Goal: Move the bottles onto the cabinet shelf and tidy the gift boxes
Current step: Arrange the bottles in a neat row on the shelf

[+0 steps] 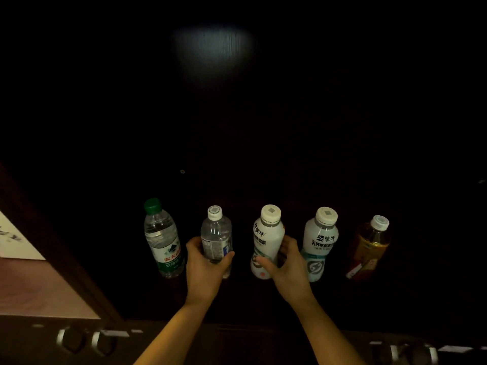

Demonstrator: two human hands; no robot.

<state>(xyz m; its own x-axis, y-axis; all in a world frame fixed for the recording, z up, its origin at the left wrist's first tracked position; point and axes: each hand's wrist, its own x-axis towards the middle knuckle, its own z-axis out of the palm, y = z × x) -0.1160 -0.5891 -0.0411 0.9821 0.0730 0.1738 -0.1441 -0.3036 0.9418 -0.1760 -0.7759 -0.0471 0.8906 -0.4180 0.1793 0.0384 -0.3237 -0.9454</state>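
Observation:
Several bottles stand in a row on a dark cabinet shelf. From the left: a green-capped water bottle, a clear white-capped water bottle, a white drink bottle, a second white drink bottle with teal print, and an amber tea bottle. My left hand grips the clear water bottle round its lower half. My right hand is curled round the lower part of the first white drink bottle. No gift boxes are in view.
The cabinet's interior is very dark, with a pale light patch on its back wall. A dark wooden side panel rises at the left, with a lighter surface beyond it. Metal handles line the front below the shelf.

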